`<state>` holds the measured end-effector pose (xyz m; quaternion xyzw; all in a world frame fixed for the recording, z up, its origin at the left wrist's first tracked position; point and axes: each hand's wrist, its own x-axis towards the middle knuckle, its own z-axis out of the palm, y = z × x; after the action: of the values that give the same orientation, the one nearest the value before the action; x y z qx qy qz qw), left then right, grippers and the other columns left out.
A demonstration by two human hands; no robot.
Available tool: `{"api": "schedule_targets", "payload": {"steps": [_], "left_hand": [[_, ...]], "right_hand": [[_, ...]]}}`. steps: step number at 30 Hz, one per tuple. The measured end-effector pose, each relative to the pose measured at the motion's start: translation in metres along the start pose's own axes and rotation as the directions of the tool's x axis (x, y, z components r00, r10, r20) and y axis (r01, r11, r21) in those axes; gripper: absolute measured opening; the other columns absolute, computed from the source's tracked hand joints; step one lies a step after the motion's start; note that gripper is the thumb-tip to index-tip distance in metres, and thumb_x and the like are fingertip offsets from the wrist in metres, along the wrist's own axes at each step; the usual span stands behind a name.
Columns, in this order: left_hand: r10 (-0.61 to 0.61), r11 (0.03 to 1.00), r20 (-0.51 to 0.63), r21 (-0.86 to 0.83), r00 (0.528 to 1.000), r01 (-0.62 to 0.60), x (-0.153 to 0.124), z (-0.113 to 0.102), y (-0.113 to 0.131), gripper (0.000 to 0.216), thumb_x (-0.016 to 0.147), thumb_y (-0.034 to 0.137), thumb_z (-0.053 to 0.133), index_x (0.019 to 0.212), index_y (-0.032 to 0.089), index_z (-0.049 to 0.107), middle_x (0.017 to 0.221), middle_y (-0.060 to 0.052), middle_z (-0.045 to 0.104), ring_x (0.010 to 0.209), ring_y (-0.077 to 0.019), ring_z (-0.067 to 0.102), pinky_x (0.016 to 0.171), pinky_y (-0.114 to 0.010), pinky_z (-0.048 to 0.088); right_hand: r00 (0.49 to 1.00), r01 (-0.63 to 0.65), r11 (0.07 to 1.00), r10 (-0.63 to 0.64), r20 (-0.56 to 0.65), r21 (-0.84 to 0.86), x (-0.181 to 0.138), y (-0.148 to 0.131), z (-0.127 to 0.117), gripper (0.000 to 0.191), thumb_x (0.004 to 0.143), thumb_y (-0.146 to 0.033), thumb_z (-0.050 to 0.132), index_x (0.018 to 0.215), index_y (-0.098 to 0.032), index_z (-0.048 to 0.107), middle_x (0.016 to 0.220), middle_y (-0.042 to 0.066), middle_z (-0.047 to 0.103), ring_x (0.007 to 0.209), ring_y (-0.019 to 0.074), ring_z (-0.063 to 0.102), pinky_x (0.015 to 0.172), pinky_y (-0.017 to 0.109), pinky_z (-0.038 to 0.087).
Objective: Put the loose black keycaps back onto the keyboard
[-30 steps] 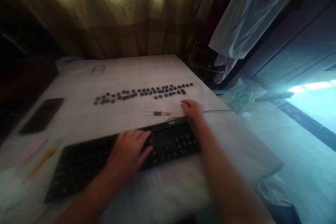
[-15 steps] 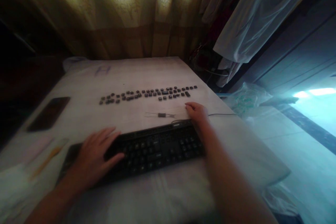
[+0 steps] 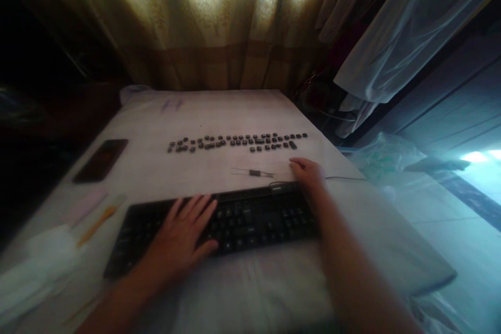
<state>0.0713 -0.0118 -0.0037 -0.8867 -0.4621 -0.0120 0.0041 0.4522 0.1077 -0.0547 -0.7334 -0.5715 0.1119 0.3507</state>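
Observation:
A black keyboard (image 3: 254, 219) lies at a slight slant across the near part of the white-covered table. My left hand (image 3: 182, 232) rests over its left half, palm down, with fingers stretched out and thumb apart. At the keyboard's far right corner is my right hand (image 3: 311, 175), its fingers curled together. Whatever it may hold is too small or hidden to make out. Just beyond the keyboard lies a small metal wire tool with a dark middle (image 3: 254, 173). Several loose black keycaps (image 3: 235, 142) are spread in uneven rows farther back.
To the left lie a dark phone (image 3: 102, 159), a pink item (image 3: 85, 207), an orange-handled brush-like tool (image 3: 96, 225) and a crumpled white cloth or tissue (image 3: 43, 258). A thin cable (image 3: 344, 178) runs toward the table's right edge. Curtains (image 3: 219, 26) hang behind.
My left hand has slid rightward along the keyboard, uncovering more of its left end. The right hand stays at the far right corner. The whole view has shifted a little left.

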Motion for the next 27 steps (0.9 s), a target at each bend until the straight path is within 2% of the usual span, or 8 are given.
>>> {"api": "schedule_targets", "payload": {"steps": [4,10,15,19,27], "left_hand": [[0.044,0.998,0.032,-0.042,0.999,-0.043,0.002,-0.001,0.018,0.067,0.093,0.064,0.035,0.150,0.029,0.031,0.156,-0.003,0.034,0.144,-0.0263,0.033,0.118,-0.048,0.018],[0.029,0.997,0.040,-0.079,0.999,-0.026,0.003,-0.003,0.017,0.067,0.093,0.065,0.036,0.149,0.029,0.033,0.157,-0.003,0.032,0.144,-0.0263,0.032,0.118,-0.050,0.020],[0.046,0.994,-0.012,-0.095,0.999,-0.047,0.000,0.001,0.014,0.079,0.086,0.071,0.044,0.151,0.030,0.026,0.157,-0.004,0.032,0.143,-0.0282,0.034,0.117,-0.052,0.025],[0.069,0.994,-0.082,-0.083,0.994,-0.076,-0.001,0.011,0.007,0.080,0.086,0.070,0.047,0.152,0.034,0.021,0.156,-0.003,0.034,0.140,-0.0282,0.039,0.115,-0.049,0.030],[0.074,0.993,-0.165,-0.082,0.983,-0.088,-0.001,0.018,-0.009,0.077,0.085,0.067,0.051,0.151,0.034,0.026,0.152,-0.004,0.040,0.137,-0.0279,0.043,0.114,-0.047,0.033]], "right_hand": [[1.000,0.005,1.000,-0.005,0.013,0.011,-0.001,0.003,0.002,0.033,0.080,-0.033,0.054,0.101,-0.020,0.076,0.100,0.007,0.076,0.096,0.0249,0.069,0.089,0.038,0.052],[0.999,0.002,1.000,-0.001,0.038,-0.005,0.000,0.004,0.004,0.034,0.081,-0.031,0.053,0.102,-0.020,0.076,0.102,0.007,0.076,0.099,0.0240,0.069,0.092,0.036,0.051],[0.999,0.000,0.998,0.002,0.034,-0.064,-0.002,-0.003,0.002,0.034,0.084,-0.030,0.050,0.105,-0.020,0.075,0.104,0.007,0.076,0.100,0.0231,0.069,0.092,0.035,0.052],[0.999,0.013,0.991,-0.009,0.030,-0.135,-0.003,-0.014,0.002,0.033,0.084,-0.025,0.050,0.104,-0.021,0.076,0.107,0.007,0.075,0.101,0.0224,0.069,0.091,0.034,0.052],[0.996,0.089,0.963,-0.078,0.053,-0.254,-0.004,-0.033,0.003,0.030,0.085,-0.018,0.052,0.104,-0.021,0.075,0.108,0.007,0.075,0.100,0.0207,0.069,0.090,0.031,0.052]]}}
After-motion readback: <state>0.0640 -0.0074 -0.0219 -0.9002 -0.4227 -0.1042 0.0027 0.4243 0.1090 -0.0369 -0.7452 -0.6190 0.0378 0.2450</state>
